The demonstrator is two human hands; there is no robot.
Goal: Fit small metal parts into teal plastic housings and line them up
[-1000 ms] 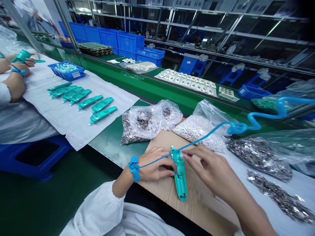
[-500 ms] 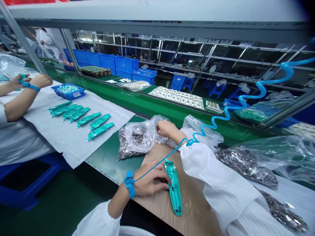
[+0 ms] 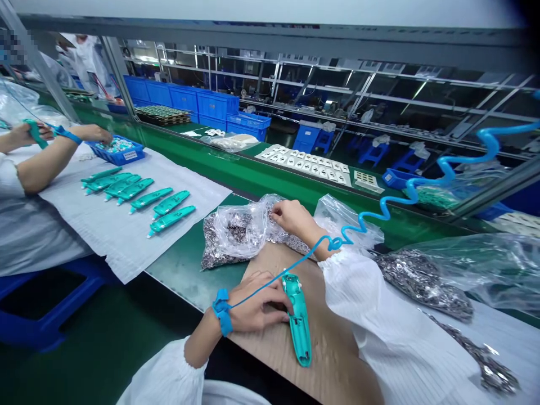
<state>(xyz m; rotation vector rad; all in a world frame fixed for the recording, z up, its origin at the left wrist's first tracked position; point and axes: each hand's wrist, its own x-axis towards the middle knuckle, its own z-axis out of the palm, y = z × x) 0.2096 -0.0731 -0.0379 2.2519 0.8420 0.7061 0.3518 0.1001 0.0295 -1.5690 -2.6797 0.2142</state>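
A long teal plastic housing (image 3: 300,323), its hollow inside facing up, lies on a brown board (image 3: 270,349). My left hand (image 3: 259,304) grips its left edge between thumb and fingers; a blue strap circles that wrist. Further back, my right hand (image 3: 295,218) is at the mouth of an open clear bag (image 3: 270,205) of small shiny metal parts. Its fingertips are pinched together, and what they hold, if anything, is too small to see. Beside it on the left sits another clear bag of metal parts (image 3: 225,233).
A coiled blue cord (image 3: 383,209) stretches across my right forearm. More metal parts (image 3: 426,281) lie in a bag at right, with a loose pile (image 3: 485,360) nearer. At left, several teal housings (image 3: 171,219) rest on white sheeting near a co-worker's hand (image 3: 95,134) and a blue bin (image 3: 135,153).
My right hand has shifted slightly right at the bag, its fingers still pinched. My left hand and the housing stay put. The co-worker's hand has moved to the blue bin.
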